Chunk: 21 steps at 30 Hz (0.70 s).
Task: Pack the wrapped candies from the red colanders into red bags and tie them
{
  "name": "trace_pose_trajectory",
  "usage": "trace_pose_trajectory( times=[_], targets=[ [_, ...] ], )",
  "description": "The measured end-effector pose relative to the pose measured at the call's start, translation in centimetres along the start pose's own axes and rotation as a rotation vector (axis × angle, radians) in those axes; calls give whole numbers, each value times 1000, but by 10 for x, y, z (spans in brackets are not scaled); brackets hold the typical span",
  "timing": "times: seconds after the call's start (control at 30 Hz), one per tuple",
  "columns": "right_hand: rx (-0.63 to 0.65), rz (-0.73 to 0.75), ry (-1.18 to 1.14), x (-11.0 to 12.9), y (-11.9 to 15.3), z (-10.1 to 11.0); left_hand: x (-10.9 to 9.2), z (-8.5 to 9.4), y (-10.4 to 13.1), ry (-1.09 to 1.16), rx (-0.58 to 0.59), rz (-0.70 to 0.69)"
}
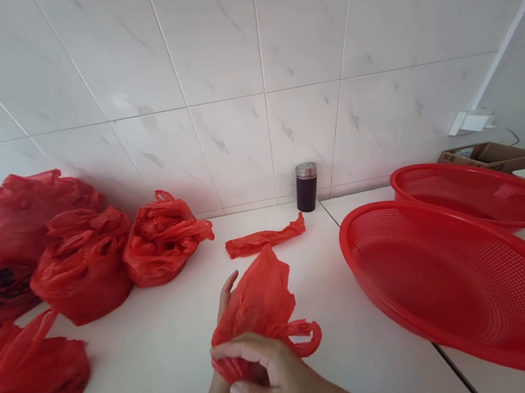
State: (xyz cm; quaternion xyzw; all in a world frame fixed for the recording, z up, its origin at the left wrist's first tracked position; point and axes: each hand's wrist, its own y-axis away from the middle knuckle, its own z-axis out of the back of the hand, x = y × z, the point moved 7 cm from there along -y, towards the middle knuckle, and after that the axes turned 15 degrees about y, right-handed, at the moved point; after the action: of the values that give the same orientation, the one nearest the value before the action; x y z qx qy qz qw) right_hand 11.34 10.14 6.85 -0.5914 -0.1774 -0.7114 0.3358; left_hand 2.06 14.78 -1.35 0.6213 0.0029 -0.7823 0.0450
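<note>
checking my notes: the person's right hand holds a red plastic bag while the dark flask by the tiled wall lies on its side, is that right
Not quite: in the head view, the dark flask stands upright by the tiled wall. The right hand does hold a red plastic bag.

Well beyond the fingers [235, 347], pale tiled wall [215, 42] with grey veining. Ahead and slightly right of the fingers, dark bottle [307, 194] with silver lid [306, 168], upright on white table [152, 378]. Right of the fingers, red perforated basket [426, 289], partly hiding second basket [469, 190]. Farther right and beyond, open cardboard box [510, 163] below white fitting [472, 120].
</note>
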Motion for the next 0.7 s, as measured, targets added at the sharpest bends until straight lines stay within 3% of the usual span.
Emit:
trace_pose_trajectory(
  times=[0.07,0.13,0.27,0.37,0.47,0.57,0.63,0.7],
  targets=[
    [-18,-70,-143,1,6,15,-2,26,-1,55,-158,-50],
    [-216,-90,-221,4,11,56,-2,53,1,21,-258,-57],
    [-689,-17,-118,7,28,145,9,90,12,-205,-244,140],
    [-818,-43,200,10,34,172,10,93,26,-106,-171,229],
    [-915,22,617,34,44,169,1,82,36,134,-135,200],
    [-1003,300,807,75,62,142,-11,67,40,312,-117,175],
    [-802,545,836,95,61,111,-16,55,40,393,-94,188],
    [-467,619,922,94,47,78,-19,43,41,510,-72,185]
  ],
)
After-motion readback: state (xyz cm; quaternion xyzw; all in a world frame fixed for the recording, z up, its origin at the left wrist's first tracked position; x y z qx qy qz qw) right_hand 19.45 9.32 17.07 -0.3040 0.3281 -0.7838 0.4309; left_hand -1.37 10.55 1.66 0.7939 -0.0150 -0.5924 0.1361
